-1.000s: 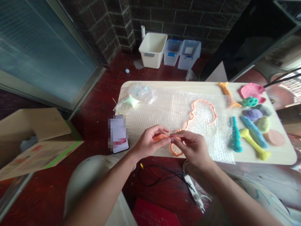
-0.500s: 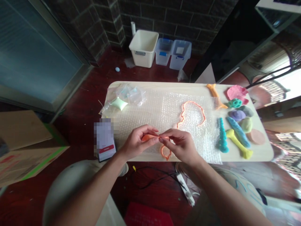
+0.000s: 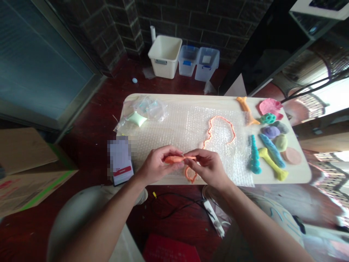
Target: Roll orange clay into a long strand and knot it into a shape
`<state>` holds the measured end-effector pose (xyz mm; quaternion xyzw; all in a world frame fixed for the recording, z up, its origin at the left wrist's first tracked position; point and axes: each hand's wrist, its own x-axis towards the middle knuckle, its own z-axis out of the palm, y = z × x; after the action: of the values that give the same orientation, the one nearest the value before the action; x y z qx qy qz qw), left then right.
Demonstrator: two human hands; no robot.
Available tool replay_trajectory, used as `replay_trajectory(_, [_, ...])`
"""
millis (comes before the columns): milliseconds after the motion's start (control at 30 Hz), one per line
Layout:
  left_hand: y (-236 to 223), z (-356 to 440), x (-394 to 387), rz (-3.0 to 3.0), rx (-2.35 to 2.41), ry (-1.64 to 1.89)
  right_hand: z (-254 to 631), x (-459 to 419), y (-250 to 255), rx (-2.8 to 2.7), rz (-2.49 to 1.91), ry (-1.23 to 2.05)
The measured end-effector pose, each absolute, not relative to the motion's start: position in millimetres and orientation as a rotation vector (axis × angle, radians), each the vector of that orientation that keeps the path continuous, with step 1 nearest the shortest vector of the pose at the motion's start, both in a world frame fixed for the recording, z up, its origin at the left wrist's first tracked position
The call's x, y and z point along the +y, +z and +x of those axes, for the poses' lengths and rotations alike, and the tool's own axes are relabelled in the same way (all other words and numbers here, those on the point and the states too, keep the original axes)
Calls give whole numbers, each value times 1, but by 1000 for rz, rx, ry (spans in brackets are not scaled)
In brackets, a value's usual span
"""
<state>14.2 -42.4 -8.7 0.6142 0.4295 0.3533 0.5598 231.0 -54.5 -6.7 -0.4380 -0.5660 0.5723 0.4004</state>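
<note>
A lump of orange modelling clay (image 3: 174,159) is stretched between my two hands above the table's near edge. My left hand (image 3: 159,163) is closed on its thicker end, thumb below and fingers above. The thinner end is pinched by my right hand (image 3: 207,166) between thumb and fingers. Just under my right fingers a curled loop of orange clay strand (image 3: 188,176) hangs or lies; its join to the lump is hidden. Beyond my hands, a long wavy orange strand (image 3: 211,127) lies on bubble wrap (image 3: 177,123).
Several clay pieces stand at the right: a teal beaded stick (image 3: 255,154), a yellow bone shape (image 3: 272,163), a blue roll (image 3: 272,150) and a pink ruffled piece (image 3: 270,108). At the left are a phone (image 3: 122,171) and plastic bags (image 3: 152,107). Bins (image 3: 165,60) sit beyond the table.
More of the orange lump shows between my hands, as my fingers have shifted slightly on it. The whole view has moved a little; things on the table stay put.
</note>
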Motion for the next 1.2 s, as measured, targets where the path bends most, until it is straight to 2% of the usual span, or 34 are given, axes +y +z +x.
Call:
replay_trajectory(167, [-5,13,-48,1608,1087,823,229,-59,-7,-1395,-1096,1507])
replay_trajectory(1000, [-7,17,-36,1652,1029,747,238,-47,-8,-1643,-1157,1282])
replay_trajectory(1200, [-9,18,-35,1751,1092,826,238,-46,-11,-1613,-1191,1348])
